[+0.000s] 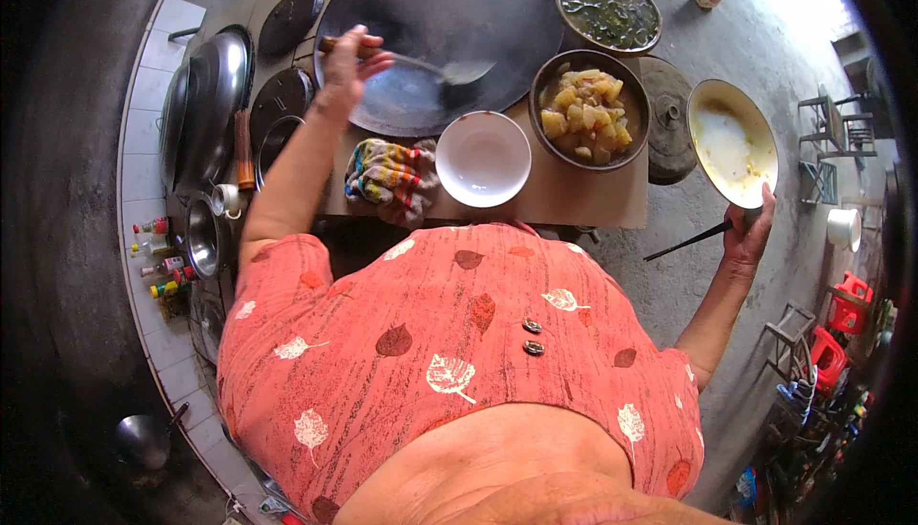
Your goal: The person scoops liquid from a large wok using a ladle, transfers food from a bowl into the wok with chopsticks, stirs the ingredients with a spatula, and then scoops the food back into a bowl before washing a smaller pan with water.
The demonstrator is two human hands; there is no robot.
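Note:
My left hand point(348, 69) grips the wooden handle of a metal wok spatula point(467, 72), whose blade is over the large dark wok point(437, 16). Haze hangs above the wok. Off to the right, my right hand point(749, 234) holds a shallow cream-coloured bowl point(731, 141) by its near rim, tilted, with bits of food stuck inside. Dark chopsticks point(688, 240) stick out from the same hand. Between my arms are an empty white bowl point(483, 159), a crumpled striped cloth point(391, 177) and a bowl of chunky stew point(589, 112).
Beyond the stew is a bowl of leafy green soup point(609, 12). A round dark lid point(667, 120) lies beside the counter point(609, 202). At left are round stove covers point(290, 21), a large metal lid point(215, 109), a metal basin point(206, 234) and several bottles point(161, 265). Stools point(789, 338) stand right.

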